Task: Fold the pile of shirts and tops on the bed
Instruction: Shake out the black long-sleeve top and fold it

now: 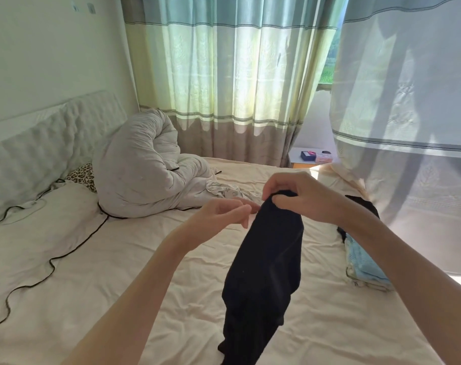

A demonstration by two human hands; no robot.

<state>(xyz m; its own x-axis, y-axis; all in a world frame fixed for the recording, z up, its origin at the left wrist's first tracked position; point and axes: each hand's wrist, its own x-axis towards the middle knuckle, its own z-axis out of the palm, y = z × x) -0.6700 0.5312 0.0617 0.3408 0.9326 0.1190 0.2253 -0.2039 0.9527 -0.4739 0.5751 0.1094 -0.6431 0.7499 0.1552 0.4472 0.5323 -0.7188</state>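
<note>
right hand [300,196] pinches 1 black top [266,272]; left hand [221,217] open.

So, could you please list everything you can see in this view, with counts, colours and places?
black top: one, black, hanging from the right hand over the bed
folded stack: one, light blue and white with black behind, right side of bed
bed: one, cream sheet, fills the foreground
duvet: one, grey-white, bundled near the headboard
pillow: one, leopard print, beside the duvet
cable: one, black, across the left of the bed
curtains: green, cream and grey, at the window
left hand: one, beside the top
right hand: one, pinching the top
</note>
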